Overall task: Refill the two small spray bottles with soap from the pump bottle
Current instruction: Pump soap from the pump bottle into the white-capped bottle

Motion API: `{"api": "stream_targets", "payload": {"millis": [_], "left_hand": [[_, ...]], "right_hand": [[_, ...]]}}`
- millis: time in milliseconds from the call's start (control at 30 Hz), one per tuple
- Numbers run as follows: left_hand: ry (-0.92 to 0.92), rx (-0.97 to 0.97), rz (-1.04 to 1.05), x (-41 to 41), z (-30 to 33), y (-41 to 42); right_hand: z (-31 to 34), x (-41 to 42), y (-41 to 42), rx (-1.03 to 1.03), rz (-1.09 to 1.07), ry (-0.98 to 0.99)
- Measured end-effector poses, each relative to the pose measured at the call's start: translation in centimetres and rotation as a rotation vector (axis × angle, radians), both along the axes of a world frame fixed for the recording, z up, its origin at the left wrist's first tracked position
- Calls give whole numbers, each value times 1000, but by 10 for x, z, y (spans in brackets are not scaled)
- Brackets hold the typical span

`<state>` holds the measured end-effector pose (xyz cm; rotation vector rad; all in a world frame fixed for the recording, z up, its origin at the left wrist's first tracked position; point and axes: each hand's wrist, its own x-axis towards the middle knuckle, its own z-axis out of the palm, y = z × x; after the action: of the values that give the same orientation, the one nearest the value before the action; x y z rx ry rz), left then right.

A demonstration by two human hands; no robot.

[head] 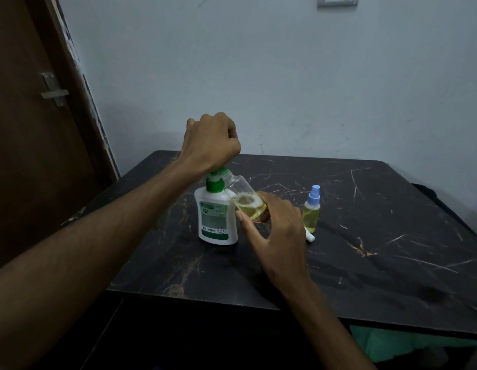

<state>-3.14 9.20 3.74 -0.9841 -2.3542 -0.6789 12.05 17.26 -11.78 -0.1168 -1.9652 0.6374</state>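
A white pump bottle (217,222) with a green collar and pump head stands on the dark marble table (365,249). My left hand (212,141) is curled over the pump head from above. My right hand (274,231) holds an uncapped small clear bottle (245,200), tilted with its mouth under the pump spout; yellow soap with foam fills its lower part. A second small spray bottle (311,212) with a blue sprayer stands upright to the right, filled with yellow liquid. A small white sprayer part (310,237) lies on the table just in front of that bottle.
The table stands against a pale wall. A brown door (31,129) with a metal latch is at the left. The table's near edge (232,303) runs below my right wrist, with a dark space underneath.
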Motion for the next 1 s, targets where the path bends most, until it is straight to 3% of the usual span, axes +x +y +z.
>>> {"api": "stream_targets", "payload": {"millis": [1000], "left_hand": [[35, 20, 29, -2, -7, 2]], "right_hand": [[0, -1, 2, 1, 8, -19]]}}
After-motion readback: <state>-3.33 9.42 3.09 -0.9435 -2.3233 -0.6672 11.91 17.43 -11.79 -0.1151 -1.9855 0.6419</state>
